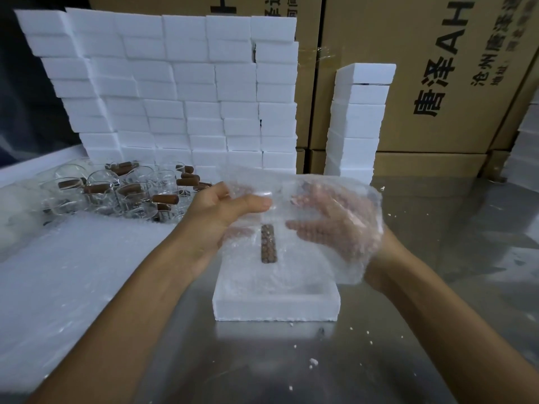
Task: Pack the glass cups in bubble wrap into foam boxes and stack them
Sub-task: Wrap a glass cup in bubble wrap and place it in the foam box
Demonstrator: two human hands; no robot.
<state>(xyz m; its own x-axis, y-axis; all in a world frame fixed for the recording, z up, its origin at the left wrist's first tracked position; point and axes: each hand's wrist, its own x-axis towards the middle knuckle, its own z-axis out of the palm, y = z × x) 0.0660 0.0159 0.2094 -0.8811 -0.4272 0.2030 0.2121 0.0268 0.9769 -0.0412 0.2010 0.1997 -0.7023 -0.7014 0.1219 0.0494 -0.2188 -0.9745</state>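
Step in hand: wrapping — a glass cup (269,252) is being folded into a sheet of bubble wrap (320,199), right above an open foam box (277,309) on the metal table (408,330). By my reading the wrap is not yet closed round the cup.

Cup: only its brown handle (268,243) shows clearly through the bubbles, standing upright; the glass body is a blur behind the plastic. It sits low, in or just over the box's hollow — I cannot tell whether it rests on the foam.

Left hand (224,217): fingers curled round the left side of the bundle, thumb laid flat across the front of the wrap.

Right hand (335,225): under the sheet, seen through it, fingers spread wide and pressing the wrap toward the cup; whether they pinch anything is not clear.

Supply: unwrapped glass cups with brown handles (122,193) crowd the far left of the table, beside a stack of wrap sheets (73,272).

Stacks: a wall of foam boxes (175,83) behind, a single foam column (358,121) to its right, cardboard cartons (437,68) at the back.

Next move calls for: tucking the loose right flap round the cup, then seating the bundle snugly in the box — gently, since glass under thin wrap could knock the foam rim.
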